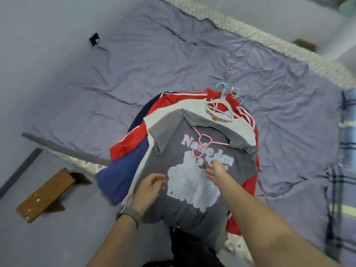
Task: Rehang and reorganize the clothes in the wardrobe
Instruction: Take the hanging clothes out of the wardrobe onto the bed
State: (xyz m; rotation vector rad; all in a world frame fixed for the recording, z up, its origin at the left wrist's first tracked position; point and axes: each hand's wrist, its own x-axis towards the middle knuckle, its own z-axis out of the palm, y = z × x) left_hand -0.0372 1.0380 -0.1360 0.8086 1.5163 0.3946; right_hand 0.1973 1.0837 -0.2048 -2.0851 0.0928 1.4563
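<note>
Both forearms reach in from the bottom edge. My left hand [151, 185] and right hand [216, 171] hover over the grey T-shirt [173, 151], grip wide, fingers spread, holding nothing. It tops a clothes pile [133, 143] at the bed's [134, 74] near edge; a pink hanger [205, 143] lies loose on its chest. Step, I judge: fitting the shirt onto a hanger. Next: pinch the hanger, feed it through the collar.

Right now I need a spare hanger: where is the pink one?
In the head view, the pink hanger lies on top of the grey printed T-shirt at the pile's centre, just beyond the right hand, nearer than the white hanger.
</note>
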